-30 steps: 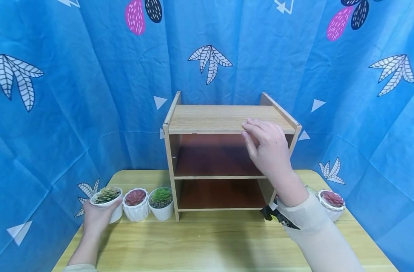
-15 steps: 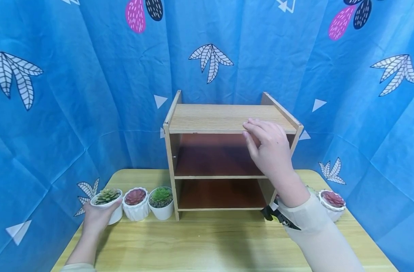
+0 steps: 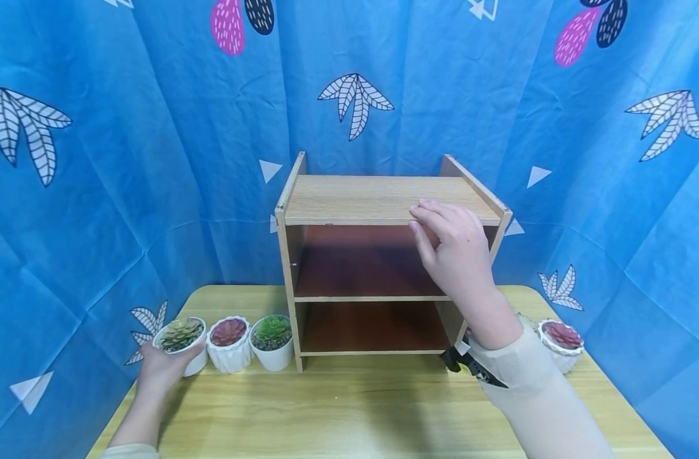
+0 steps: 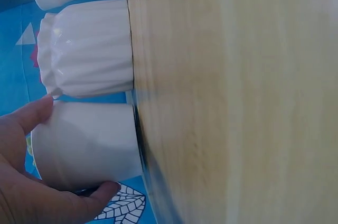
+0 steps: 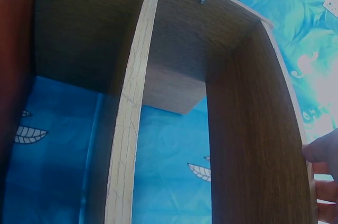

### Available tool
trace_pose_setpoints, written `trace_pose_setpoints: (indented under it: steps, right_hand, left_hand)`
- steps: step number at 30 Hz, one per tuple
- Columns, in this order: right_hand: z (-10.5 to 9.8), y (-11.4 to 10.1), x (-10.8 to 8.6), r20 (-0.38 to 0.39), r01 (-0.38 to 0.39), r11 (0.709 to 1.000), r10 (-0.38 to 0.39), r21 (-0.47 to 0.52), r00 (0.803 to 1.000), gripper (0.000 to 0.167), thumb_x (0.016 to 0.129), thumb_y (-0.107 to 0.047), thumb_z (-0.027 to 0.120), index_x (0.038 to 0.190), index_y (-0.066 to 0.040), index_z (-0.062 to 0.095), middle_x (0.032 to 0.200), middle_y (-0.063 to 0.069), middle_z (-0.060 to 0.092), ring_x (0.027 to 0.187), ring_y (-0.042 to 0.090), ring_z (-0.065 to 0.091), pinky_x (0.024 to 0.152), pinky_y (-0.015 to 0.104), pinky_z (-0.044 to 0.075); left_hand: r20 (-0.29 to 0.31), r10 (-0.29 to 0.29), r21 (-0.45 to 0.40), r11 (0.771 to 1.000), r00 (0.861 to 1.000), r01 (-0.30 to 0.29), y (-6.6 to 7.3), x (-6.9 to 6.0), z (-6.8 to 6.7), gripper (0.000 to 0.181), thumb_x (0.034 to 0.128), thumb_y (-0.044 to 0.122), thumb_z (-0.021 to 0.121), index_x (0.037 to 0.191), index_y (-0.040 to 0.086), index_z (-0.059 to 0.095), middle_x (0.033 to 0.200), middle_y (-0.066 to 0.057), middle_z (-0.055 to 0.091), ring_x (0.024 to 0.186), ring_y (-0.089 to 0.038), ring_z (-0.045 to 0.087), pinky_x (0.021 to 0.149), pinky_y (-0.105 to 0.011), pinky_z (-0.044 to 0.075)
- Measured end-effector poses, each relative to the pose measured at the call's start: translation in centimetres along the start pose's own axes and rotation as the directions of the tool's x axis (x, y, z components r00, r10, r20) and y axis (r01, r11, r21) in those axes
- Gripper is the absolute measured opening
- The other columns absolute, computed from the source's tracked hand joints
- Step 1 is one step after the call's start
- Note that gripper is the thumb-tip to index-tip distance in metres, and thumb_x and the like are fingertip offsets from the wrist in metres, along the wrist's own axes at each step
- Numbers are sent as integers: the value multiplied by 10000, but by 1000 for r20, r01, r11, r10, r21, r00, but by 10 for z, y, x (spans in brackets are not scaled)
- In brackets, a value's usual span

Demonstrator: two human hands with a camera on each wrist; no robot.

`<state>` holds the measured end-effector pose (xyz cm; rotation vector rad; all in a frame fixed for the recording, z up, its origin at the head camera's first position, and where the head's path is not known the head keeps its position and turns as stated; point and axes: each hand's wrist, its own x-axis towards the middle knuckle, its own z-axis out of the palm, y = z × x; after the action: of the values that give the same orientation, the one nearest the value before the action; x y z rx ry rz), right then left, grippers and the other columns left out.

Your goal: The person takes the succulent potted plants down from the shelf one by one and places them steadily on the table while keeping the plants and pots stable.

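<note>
In the head view, my left hand (image 3: 164, 370) grips a smooth white pot (image 3: 195, 364) holding a pale green succulent (image 3: 181, 333), at the left end of a short row. The left wrist view shows thumb and fingers on opposite sides of this pot, its base at the tabletop. Beside it stand a ribbed white pot (image 3: 230, 357) with a reddish succulent and a plain white pot (image 3: 274, 359) with a bright green one. My right hand (image 3: 453, 245) is at the front edge of the top board of a wooden shelf unit (image 3: 378, 197), fingers fairly straight; contact is hard to tell.
Two lower compartments of the unit face me, above a wooden table (image 3: 303, 414). Right of the unit stands another ribbed pot (image 3: 562, 360) with a reddish succulent; a greenish plant beside it is mostly behind my sleeve. A blue patterned curtain (image 3: 349, 89) surrounds the table.
The pot in my left hand has tilted, so its succulent and gravel now face the head camera more. My right hand has stayed in place.
</note>
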<state>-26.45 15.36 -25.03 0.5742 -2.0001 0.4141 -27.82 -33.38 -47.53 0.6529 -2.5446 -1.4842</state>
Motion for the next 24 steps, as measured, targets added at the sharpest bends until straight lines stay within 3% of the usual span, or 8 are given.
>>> trace_pose_setpoints:
  steps: [14,24]
  right_hand:
    - [1,1,0,-5,0,1000,0,6,1000,249,929,-157,707,1150,-50,748,1184,129,717,1132,329,644,977,525,457]
    - [2,2,0,-12,3,1000,-3,8,1000,239,932,-157,703,1138,-46,752,1170,131,722,1121,331,646,961,524,458]
  left_hand:
    - [35,-6,14,1000,999,6,-2,5,-1,1259,809,353,822,1511,-115,-114,1466,-476,176,1362,-615,225,1134,-673,191]
    - [28,77,-48,996,997,-75,-4,6,2,1169,817,247,829,1500,-144,-35,1446,-460,228,1350,-591,269,1136,-656,214]
